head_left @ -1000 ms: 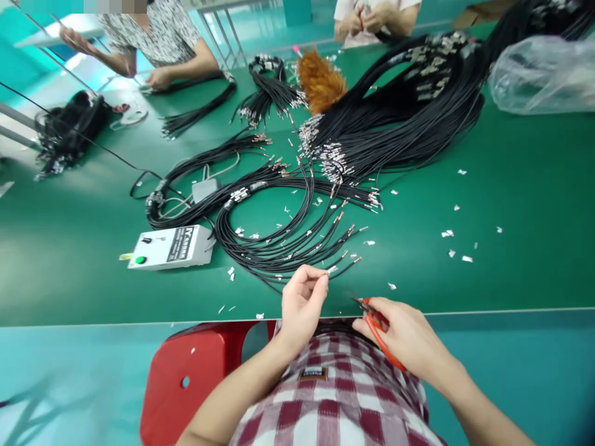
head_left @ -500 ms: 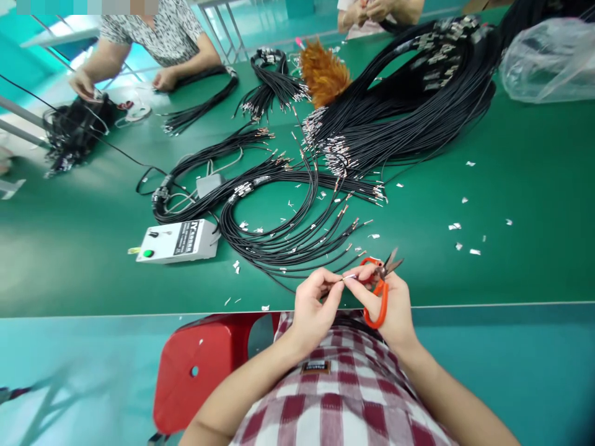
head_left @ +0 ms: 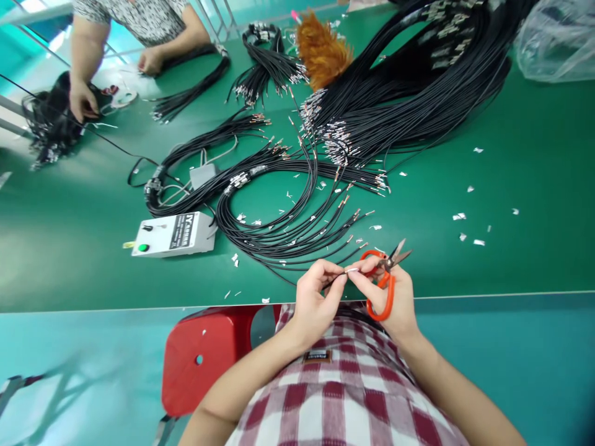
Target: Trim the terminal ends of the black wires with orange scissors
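My left hand (head_left: 320,296) is closed in a pinch on the end of a thin black cable (head_left: 329,285), just above the table's front edge. My right hand (head_left: 400,303) holds orange-handled scissors (head_left: 387,302) in its palm and fingers, blades parted and pointing away up to the right. Its thumb and forefinger also meet at the cable end, where a small white piece (head_left: 352,270) shows between the fingertips of both hands. Just beyond my hands, a looped bundle of black cables (head_left: 260,243) lies with its stripped, coppery ends fanned out toward me.
A white control box (head_left: 174,235) with a green button stands left on the green table (head_left: 465,272). More cable bundles (head_left: 400,124) and an orange-brown feather duster (head_left: 320,52) lie farther back. White scraps (head_left: 459,217) are scattered about. A co-worker's hand (head_left: 83,102) touches black cables.
The view has tilted, and the table's contents sit slightly higher in it. The co-worker's hand at the left has lowered to the cable pile. My hands keep their pinch at the cable end.
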`<action>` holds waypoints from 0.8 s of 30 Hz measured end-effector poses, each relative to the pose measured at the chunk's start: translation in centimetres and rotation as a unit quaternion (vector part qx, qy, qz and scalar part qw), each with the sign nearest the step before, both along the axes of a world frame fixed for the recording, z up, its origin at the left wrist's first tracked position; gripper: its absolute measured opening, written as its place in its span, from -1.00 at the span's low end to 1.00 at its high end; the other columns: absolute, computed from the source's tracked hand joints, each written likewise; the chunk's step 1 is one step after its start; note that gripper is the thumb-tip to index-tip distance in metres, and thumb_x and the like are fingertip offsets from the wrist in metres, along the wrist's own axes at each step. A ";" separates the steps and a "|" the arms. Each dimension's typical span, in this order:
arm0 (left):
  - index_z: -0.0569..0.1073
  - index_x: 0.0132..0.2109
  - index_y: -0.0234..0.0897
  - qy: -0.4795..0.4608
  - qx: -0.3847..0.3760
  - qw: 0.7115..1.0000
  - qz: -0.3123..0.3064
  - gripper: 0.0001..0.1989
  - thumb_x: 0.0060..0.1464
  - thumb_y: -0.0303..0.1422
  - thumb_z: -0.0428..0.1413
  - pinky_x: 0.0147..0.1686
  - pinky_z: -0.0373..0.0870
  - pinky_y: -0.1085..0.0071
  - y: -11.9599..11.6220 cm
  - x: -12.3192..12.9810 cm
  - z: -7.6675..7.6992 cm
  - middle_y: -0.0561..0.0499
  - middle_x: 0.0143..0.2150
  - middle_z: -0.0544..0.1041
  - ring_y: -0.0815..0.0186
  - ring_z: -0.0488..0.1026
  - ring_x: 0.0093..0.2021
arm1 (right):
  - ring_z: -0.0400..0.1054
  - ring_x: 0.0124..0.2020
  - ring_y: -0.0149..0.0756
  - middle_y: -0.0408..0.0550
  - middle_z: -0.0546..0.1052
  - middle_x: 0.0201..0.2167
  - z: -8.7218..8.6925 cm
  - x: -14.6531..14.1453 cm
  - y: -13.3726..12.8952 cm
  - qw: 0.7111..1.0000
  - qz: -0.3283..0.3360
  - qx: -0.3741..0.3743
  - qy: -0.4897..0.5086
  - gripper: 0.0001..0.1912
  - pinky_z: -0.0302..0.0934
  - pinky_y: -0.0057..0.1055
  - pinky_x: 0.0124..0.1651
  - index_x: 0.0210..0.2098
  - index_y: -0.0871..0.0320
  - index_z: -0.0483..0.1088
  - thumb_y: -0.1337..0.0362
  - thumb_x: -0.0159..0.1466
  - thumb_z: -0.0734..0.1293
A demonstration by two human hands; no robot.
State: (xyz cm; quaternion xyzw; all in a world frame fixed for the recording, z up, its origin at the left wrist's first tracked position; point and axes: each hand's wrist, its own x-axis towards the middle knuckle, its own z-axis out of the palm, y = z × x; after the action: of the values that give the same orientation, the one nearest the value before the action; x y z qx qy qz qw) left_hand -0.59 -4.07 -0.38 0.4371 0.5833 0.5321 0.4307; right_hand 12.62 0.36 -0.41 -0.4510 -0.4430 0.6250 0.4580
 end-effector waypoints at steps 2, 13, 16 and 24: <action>0.43 -0.26 -0.29 0.023 -0.001 1.000 -0.003 -0.90 0.20 -0.35 0.14 -0.32 0.38 0.49 0.0 -0.1 0.2 0.02 -0.35 0.50 0.39 0.45 -0.35 | 0.49 -0.35 -0.32 -0.14 0.59 -0.40 0.0 0.0 0.0 1.000 -0.003 0.003 0.007 -0.74 0.35 -0.34 -0.19 -0.43 0.09 0.32 0.29 0.11 0.52; 0.47 -0.35 -0.34 -0.183 -0.223 0.930 -0.226 -0.61 0.01 -0.05 0.27 -0.65 0.00 0.58 2.0 -2.9 2.3 0.08 -0.59 0.39 0.51 0.22 -0.63 | 0.46 -0.38 -0.27 -0.12 0.53 -0.43 -0.7 1.4 4.2 0.984 -0.155 0.061 -0.065 -0.81 0.38 -0.23 -0.18 -0.38 0.08 0.37 0.17 0.20 0.45; 0.43 -0.33 -0.34 -0.174 -0.205 0.948 -0.170 -0.62 0.01 -0.08 0.28 -0.69 0.03 0.60 2.0 -2.5 2.2 0.09 -0.55 0.41 0.57 0.17 -0.68 | 0.48 -0.24 -0.21 -0.05 0.57 -0.26 -1.2 3.1 5.1 0.975 -0.169 0.086 -0.115 -0.79 0.35 -0.22 -0.12 -0.33 0.06 0.40 0.22 0.13 0.50; 0.37 -0.35 -0.32 -0.118 -0.178 0.971 -0.108 -0.72 0.04 -0.22 0.26 -0.67 0.19 0.59 2.0 -1.3 1.9 0.11 -0.54 0.41 0.53 0.29 -0.66 | 0.46 -0.25 -0.26 -0.07 0.58 -0.27 0.2 2.6 0.4 0.996 0.035 0.031 -0.075 -0.82 0.35 -0.26 -0.12 -0.35 0.07 0.35 0.24 0.19 0.46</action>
State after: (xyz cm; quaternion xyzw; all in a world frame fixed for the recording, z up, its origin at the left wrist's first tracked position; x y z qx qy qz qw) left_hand -1.84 -2.11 1.55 0.3481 0.5626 0.4181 0.6225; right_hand 15.25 0.76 -0.17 -0.4668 -0.5106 0.5908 0.4151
